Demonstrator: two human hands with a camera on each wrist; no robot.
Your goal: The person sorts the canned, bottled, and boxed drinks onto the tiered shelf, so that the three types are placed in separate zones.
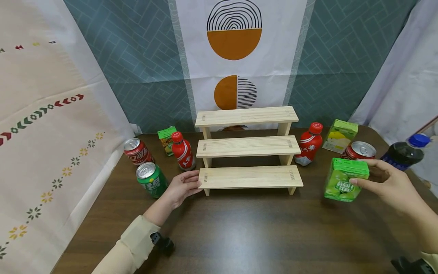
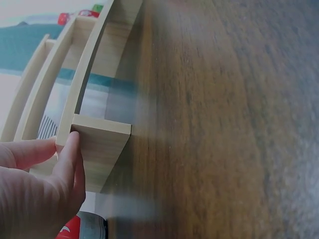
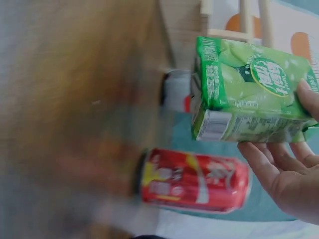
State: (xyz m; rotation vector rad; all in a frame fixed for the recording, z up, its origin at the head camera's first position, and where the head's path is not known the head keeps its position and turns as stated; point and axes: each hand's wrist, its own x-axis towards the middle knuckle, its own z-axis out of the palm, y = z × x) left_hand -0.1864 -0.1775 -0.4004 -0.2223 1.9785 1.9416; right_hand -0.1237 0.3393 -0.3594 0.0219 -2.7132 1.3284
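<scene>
My right hand (image 1: pixel 393 186) grips a green juice box (image 1: pixel 346 179) between thumb and fingers, above the table at the right. The right wrist view shows the juice box (image 3: pixel 249 92) tilted, a red cola can (image 3: pixel 197 180) standing beyond it. My left hand (image 1: pixel 181 188) is at the left end of the lowest step of a three-tier wooden shelf (image 1: pixel 251 177). Up close, the left wrist view has the thumb and fingers of that hand (image 2: pixel 45 189) pinching the corner of the step (image 2: pixel 75 99). All three steps are bare.
Left of the shelf stand a red can (image 1: pixel 138 151), a green can (image 1: pixel 152 180), a small green carton (image 1: pixel 167 140) and a red bottle (image 1: pixel 183 151). To its right are another red bottle (image 1: pixel 309 144), a yellow-green carton (image 1: pixel 340 136), a red can (image 1: pixel 361 150) and a dark blue-capped bottle (image 1: pixel 403 152).
</scene>
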